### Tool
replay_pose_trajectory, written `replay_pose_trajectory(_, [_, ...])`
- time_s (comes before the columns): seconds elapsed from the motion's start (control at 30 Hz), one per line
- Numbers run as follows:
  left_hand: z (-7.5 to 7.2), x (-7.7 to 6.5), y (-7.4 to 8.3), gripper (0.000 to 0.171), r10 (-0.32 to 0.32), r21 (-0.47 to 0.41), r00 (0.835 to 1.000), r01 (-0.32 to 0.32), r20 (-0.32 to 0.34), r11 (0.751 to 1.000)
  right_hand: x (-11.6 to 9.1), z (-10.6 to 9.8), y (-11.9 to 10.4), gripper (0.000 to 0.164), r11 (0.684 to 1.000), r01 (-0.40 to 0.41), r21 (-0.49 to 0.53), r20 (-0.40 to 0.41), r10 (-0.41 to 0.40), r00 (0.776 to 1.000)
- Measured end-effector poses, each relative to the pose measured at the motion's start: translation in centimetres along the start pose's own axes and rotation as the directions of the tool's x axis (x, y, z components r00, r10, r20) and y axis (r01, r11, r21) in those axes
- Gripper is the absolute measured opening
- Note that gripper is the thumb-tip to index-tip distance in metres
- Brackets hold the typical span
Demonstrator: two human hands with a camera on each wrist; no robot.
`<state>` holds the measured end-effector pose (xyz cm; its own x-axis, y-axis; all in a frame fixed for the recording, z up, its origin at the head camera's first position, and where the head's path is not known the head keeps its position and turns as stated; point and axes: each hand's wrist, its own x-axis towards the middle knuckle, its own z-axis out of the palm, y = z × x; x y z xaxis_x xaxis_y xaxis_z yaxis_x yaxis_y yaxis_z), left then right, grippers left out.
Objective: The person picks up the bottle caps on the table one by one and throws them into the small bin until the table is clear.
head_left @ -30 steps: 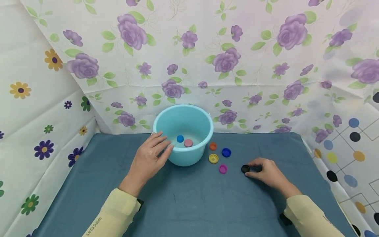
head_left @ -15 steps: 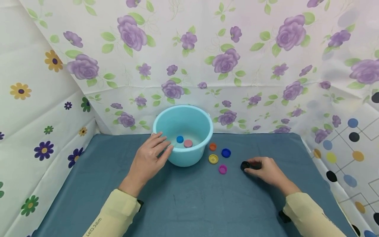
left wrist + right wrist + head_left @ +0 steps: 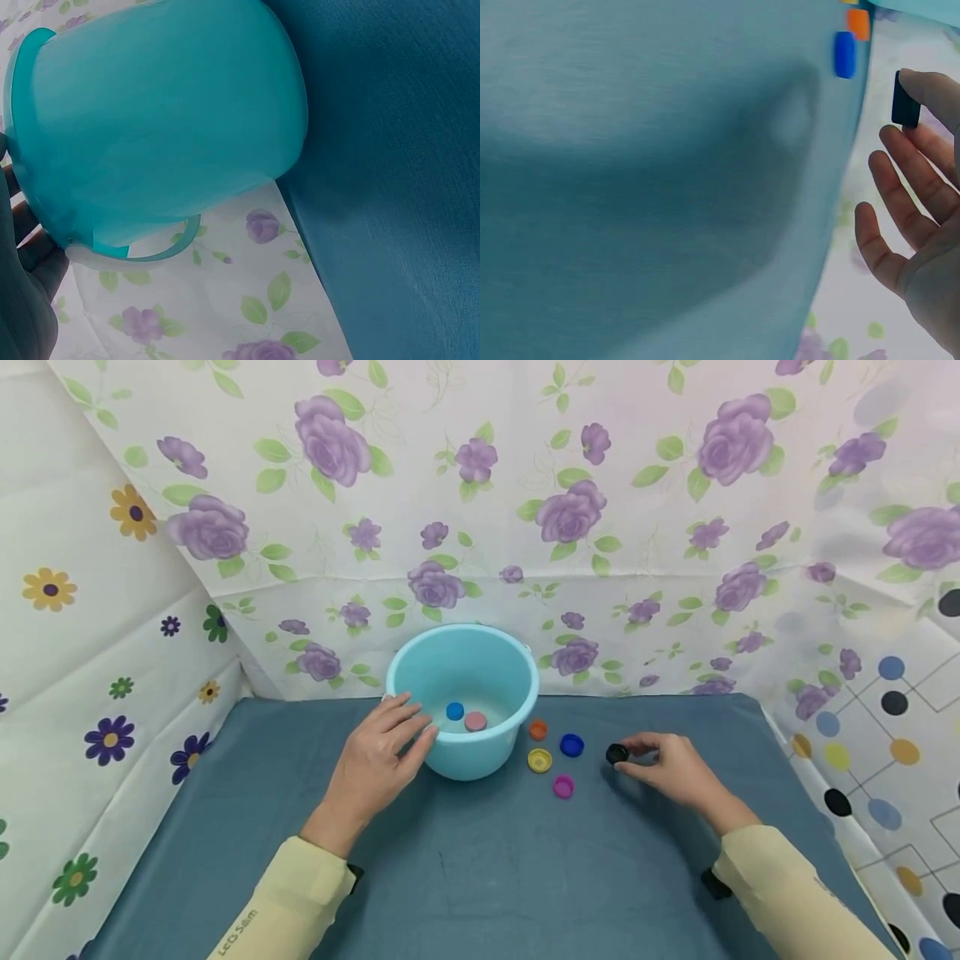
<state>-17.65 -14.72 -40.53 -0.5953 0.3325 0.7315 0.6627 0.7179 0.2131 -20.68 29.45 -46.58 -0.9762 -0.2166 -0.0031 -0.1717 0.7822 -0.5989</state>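
Between the thumb and a fingertip of my right hand [image 3: 678,768] is a black bottle cap [image 3: 617,754], held above the table; in the right wrist view the cap [image 3: 906,100] appears edge-on while the other fingers spread loosely. My left hand [image 3: 378,760] rests at the left rim of a light blue bucket [image 3: 480,756], its fingers loosely extended. Inside the bucket lie a blue cap [image 3: 454,711] and a pink cap [image 3: 476,721]. On the cloth right of it are an orange cap [image 3: 537,729], a dark blue cap [image 3: 572,745], a yellow cap [image 3: 539,761] and a magenta cap [image 3: 563,787].
A blue-grey cloth [image 3: 480,877] covers the table. Behind it hangs a white curtain [image 3: 645,539] with purple flowers, close to the bucket's back. Patterned sheets also stand at both sides. The bucket's handle [image 3: 157,253] hangs beside the left hand.
My right hand has raised the black cap off the cloth and moved it slightly away from me. The left hand and the bucket stay where they were.
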Motion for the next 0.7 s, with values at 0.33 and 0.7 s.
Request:
replay_pose_trajectory(0.33, [0.1,0.0,-0.1,0.025,0.005,0.004,1.000,-0.005,-0.007,1.000,2.1,-3.2,-3.1,0.042,1.000,0.025,0.007,-0.012,-0.025,1.000])
replay_pose_trajectory(0.7, [0.1,0.1,0.0,0.025,0.007,0.000,1.000,-0.007,-0.014,1.000,3.7,-5.1,-5.7,0.047,0.998,0.068,0.012,-0.042,-0.068,0.997])
